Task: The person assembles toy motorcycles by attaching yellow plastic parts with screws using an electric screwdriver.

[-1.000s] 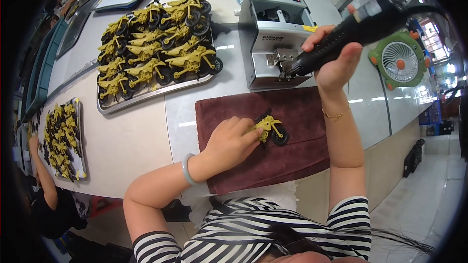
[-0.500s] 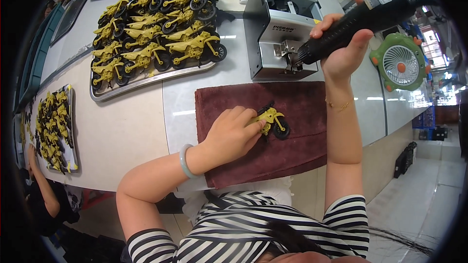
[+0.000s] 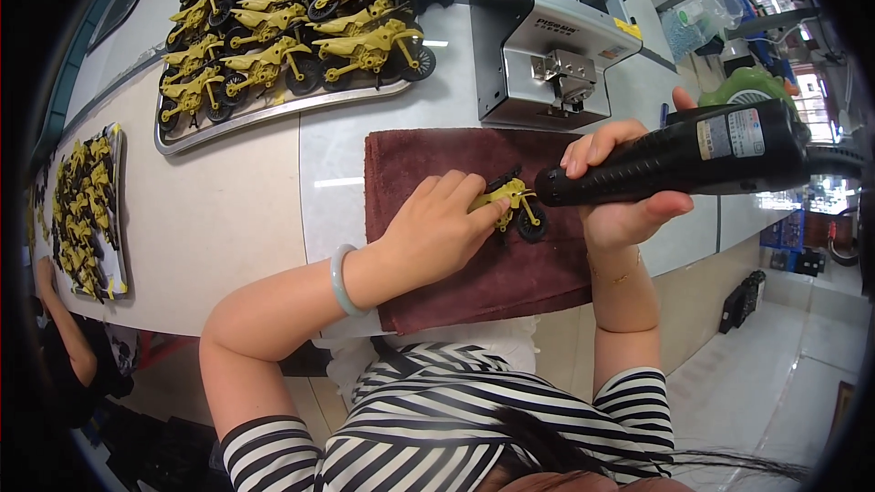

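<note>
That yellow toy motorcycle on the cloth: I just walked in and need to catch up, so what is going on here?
A person holds a yellow toy motorcycle down on a dark red cloth with the left hand. The right hand grips a black electric screwdriver, its tip at the toy. A grey screw feeder machine stands behind the cloth. A metal tray of similar yellow motorcycles sits further left on the table.

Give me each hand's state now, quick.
Left hand: closed on the yellow toy motorcycle, pinning it to the maroon cloth.
Right hand: closed around the black electric screwdriver.
</note>
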Demonstrator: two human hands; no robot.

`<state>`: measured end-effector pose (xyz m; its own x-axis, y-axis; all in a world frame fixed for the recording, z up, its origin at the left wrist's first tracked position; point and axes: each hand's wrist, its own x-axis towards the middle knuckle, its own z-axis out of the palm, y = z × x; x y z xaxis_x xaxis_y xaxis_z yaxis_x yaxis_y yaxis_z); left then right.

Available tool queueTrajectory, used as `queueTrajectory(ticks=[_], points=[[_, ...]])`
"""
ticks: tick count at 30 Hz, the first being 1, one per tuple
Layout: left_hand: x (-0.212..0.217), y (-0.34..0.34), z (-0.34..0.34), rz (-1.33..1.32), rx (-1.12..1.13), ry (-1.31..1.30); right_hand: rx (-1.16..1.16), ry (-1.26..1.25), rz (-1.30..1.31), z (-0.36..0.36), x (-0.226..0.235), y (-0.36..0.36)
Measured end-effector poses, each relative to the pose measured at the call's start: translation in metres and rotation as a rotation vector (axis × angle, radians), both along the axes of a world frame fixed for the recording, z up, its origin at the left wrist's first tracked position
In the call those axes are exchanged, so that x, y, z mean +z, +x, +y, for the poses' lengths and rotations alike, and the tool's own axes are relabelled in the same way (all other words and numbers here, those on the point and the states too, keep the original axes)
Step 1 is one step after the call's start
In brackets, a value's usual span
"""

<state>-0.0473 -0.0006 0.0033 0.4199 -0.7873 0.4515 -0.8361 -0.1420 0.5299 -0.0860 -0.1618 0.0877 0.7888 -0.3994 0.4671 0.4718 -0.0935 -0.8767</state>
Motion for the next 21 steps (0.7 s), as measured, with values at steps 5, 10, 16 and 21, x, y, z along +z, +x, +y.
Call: queueTrajectory(ticks=[5,10,16,21], points=[[-0.001,0.000,-0.001,0.029,0.002,0.008,0.049,0.007,0.000,0.004,-0.012,0.000],[-0.002,-0.001,-0.001,0.042,0.011,0.044,0.095,-0.103,0.068,0.005,-0.020,0.001],[-0.003,0.002,-0.002,0.072,0.006,0.018,0.090,-0.094,0.131,0.001,-0.022,0.000],[-0.003,0.003,-0.002,0.067,0.001,0.026,0.171,-0.025,0.015,-0.002,-0.026,0.002]])
